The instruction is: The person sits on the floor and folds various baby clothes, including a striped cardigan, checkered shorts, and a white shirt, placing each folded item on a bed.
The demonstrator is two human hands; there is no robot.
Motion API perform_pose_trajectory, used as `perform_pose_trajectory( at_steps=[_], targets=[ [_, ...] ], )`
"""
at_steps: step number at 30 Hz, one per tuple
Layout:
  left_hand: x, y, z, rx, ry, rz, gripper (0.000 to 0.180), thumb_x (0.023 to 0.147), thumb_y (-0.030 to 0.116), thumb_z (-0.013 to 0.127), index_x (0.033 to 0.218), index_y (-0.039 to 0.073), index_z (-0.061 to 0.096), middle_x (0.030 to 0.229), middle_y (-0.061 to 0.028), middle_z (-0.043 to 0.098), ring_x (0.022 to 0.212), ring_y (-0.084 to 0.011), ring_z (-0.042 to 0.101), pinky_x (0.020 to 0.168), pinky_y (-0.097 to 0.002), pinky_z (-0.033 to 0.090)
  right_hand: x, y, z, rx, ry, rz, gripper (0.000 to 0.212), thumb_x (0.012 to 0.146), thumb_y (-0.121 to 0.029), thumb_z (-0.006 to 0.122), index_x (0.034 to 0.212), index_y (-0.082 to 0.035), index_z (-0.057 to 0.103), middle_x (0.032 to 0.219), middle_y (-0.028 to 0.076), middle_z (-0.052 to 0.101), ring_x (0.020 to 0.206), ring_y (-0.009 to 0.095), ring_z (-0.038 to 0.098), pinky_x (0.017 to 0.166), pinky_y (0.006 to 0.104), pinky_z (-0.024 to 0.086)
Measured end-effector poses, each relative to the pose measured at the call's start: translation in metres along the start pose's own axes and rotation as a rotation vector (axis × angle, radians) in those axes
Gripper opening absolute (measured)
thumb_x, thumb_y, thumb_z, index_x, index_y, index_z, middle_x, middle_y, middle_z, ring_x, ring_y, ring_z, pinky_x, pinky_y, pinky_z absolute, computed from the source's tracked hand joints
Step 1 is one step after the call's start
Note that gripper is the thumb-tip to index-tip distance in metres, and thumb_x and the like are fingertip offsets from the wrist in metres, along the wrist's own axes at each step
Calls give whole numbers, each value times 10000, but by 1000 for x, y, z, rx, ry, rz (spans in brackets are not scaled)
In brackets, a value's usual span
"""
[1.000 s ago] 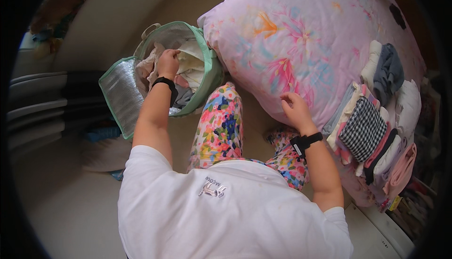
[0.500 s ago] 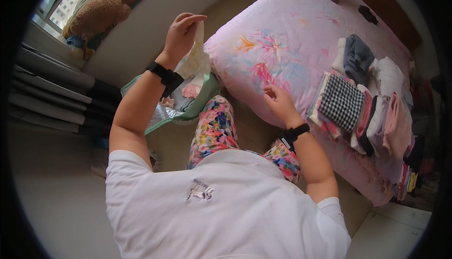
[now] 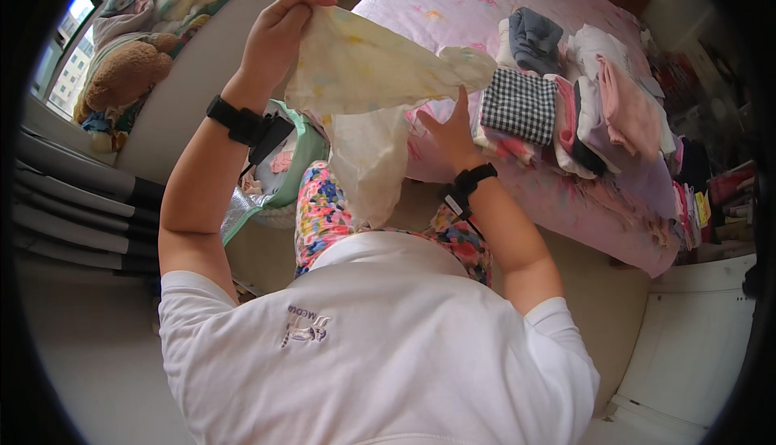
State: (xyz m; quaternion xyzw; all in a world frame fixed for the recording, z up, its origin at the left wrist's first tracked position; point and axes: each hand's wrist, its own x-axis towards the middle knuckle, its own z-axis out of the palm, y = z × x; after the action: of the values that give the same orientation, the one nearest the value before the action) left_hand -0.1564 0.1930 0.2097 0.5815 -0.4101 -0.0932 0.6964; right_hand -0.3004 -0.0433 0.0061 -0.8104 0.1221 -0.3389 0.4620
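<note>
My left hand pinched a pale cloth at eleven o'clock; my right hand gripped its other end. Below, the green basket held more laundry.

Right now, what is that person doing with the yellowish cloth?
A person in a white shirt holds a pale yellowish cloth up in the air. The left hand grips one end, and the right hand is at the other end. Part of the cloth hangs down between the arms. A green laundry basket with more clothes sits below the left arm. Folded clothes lie in piles on the pink bed.
</note>
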Motion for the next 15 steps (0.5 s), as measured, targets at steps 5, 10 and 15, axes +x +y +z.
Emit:
perform_pose_trajectory(
  at_steps=[5, 10, 15],
  targets=[
    [-3, -1, 21, -47, -93, -37, 254, 926, 39, 384, 974, 32, 633, 902, 4, 616, 772, -58, 550, 714, -203, 459, 5, 18, -12, 244, 53, 224, 1043, 686, -260, 821, 1446, 28, 167, 1304, 252, 447, 1223, 294, 455, 953, 379, 436],
    [-5, 12, 33, -52, -232, -58, 245, 910, 32, 384, 946, 40, 627, 893, 11, 604, 770, -53, 533, 706, -204, 444, 8, 10, -15, 234, -289, 380, 1021, 689, -249, 809, 1467, -64, 173, 1252, 203, 480, 1083, 254, 516, 869, 384, 470],
    [-12, 35, 43, 101, -441, -10, 257, 865, 3, 376, 907, 34, 628, 868, 13, 585, 783, -49, 518, 717, -203, 431, 2, 12, 8, -43, -232, 134, 1052, 693, -327, 808, 1492, -94, 165, 1325, 244, 453, 1238, 312, 449, 1000, 388, 385]
  ],
)
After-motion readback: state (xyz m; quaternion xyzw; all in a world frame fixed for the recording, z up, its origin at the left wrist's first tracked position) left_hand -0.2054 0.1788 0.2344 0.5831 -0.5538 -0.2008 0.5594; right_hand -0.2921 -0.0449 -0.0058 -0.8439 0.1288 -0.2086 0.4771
